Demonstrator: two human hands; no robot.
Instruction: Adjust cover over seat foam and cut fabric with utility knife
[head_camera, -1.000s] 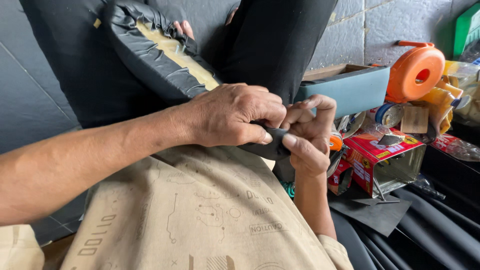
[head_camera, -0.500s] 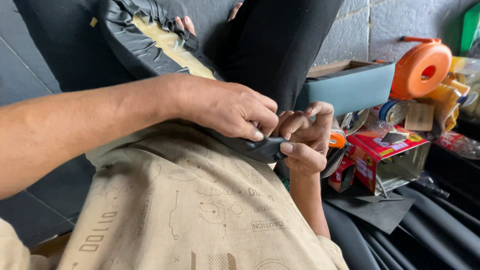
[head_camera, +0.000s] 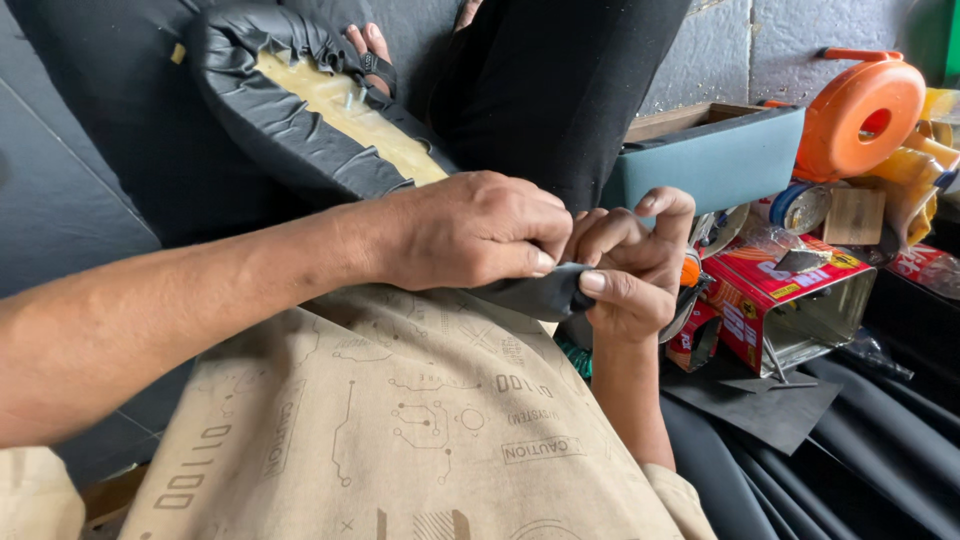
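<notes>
Both my hands meet over my knee, which is covered in beige printed cloth (head_camera: 400, 420). My left hand (head_camera: 480, 230) reaches in from the left and pinches the near end of a black vinyl piece (head_camera: 535, 295) between thumb and fingers. My right hand (head_camera: 625, 265) comes up from below and grips the same piece from the right, fingers curled over it. Behind the hands lies a seat cushion (head_camera: 290, 120) with a wrinkled black cover folded over yellow foam.
Another person's dark-clothed leg (head_camera: 560, 90) and toes or fingertips (head_camera: 365, 45) rest by the cushion. To the right stand a teal box (head_camera: 715, 165), an orange round tool (head_camera: 865, 105), a red carton (head_camera: 790, 300) and black sheet material (head_camera: 860, 450).
My left forearm has dropped lower across the view, and its fingers have shifted along the black piece. My right hand keeps its grip in much the same place.
</notes>
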